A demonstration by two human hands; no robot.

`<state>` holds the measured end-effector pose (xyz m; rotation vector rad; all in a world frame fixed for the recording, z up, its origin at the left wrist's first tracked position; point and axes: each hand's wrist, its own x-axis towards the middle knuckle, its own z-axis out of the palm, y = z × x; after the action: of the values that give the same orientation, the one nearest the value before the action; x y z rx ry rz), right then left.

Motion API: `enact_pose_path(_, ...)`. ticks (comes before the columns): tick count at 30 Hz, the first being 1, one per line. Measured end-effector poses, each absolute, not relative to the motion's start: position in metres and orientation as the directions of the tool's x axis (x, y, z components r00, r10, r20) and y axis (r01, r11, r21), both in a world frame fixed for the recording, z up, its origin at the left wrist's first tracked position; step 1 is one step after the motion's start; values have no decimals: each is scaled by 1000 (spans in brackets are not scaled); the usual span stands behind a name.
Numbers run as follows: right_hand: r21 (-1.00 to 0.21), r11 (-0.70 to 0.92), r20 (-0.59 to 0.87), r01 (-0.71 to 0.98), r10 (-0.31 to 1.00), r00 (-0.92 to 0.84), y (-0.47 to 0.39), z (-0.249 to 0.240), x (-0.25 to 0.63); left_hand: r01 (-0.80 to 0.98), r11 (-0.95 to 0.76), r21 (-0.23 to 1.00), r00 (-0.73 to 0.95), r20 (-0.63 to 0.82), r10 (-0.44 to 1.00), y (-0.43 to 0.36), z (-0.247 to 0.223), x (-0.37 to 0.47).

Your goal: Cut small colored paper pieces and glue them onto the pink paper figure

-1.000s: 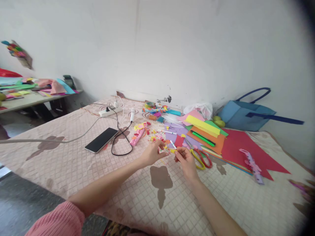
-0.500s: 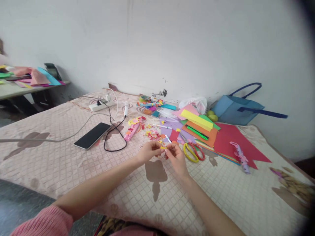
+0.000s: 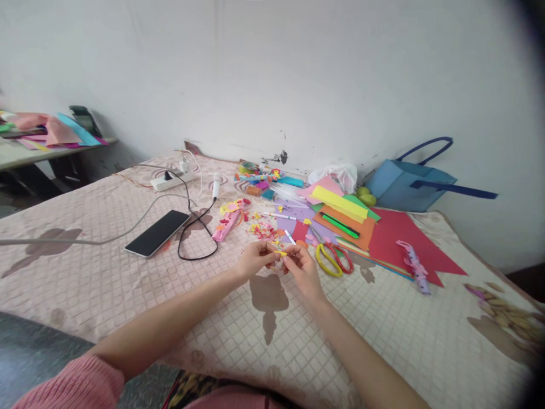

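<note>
A small yellow paper piece (image 3: 280,253) is pinched between the fingertips of both hands, above the near side of the table. My left hand (image 3: 254,260) holds its left end, fingers closed. On the other end, my right hand (image 3: 303,269) has thumb and fingers pressed together. The piece's exact shape is too small to make out. Just right of my right hand lie scissors (image 3: 330,260) with yellow and red handles. Colourful paper scraps (image 3: 261,230) are scattered beyond my fingers, beside a white marker (image 3: 290,237).
A phone (image 3: 157,233) and a black cable (image 3: 180,245) lie to the left, near a power strip (image 3: 172,180). Coloured paper sheets (image 3: 409,241), a green cutter (image 3: 339,225) and a blue bag (image 3: 411,184) are on the right. A pink paper roll (image 3: 227,225) lies left of the scraps.
The view has shifted slightly. Both hands stay together on the yellow paper piece, which now shows a little more between the fingertips.
</note>
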<state>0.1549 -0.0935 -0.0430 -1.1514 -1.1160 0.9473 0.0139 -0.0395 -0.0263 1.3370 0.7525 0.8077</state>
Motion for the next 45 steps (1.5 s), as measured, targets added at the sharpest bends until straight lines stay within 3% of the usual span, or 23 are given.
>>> enact_pose_path(7,-991,133,134,19,985,105,-93,-41,159,-60,47,997,538,-7,843,-39,-28,13)
enact_pose_path(21,-966,181,204,184,972,115,-94,-36,162,-35,-107,994,540,109,834,-41,-29,12)
enact_pose_path(30,-986,161,167,50,974,156,-94,-42,158,-55,41,998,544,-4,839,-40,-34,14)
enact_pose_path(39,-997,82,83,11,993,86,-93,-37,163,-36,49,998,572,-20,820,-39,-32,11)
enact_pose_path(45,-980,100,91,175,994,-59,-91,-33,176,30,24,999,623,-37,781,-36,-35,9)
